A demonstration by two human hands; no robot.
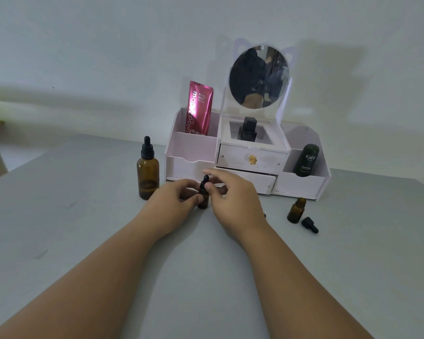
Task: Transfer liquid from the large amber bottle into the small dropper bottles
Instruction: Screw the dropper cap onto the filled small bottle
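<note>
A small amber dropper bottle (203, 200) stands on the grey table between my hands. My left hand (174, 199) grips its body from the left. My right hand (233, 194) has thumb and fingers on its black dropper cap (204, 183). The large amber bottle (147, 171), capped with a black dropper and holding a little liquid at the bottom, stands upright just left of my left hand. To the right stands a second small amber bottle (296, 210), uncapped, with its black dropper cap (309, 225) lying beside it.
A pale pink organiser (194, 145) with a round mirror (258, 77) stands behind the bottles against the wall. It holds a pink tube (198, 108), a black bottle (248, 129) and a dark green container (306, 160). Its lower drawer (262, 183) is pulled out slightly.
</note>
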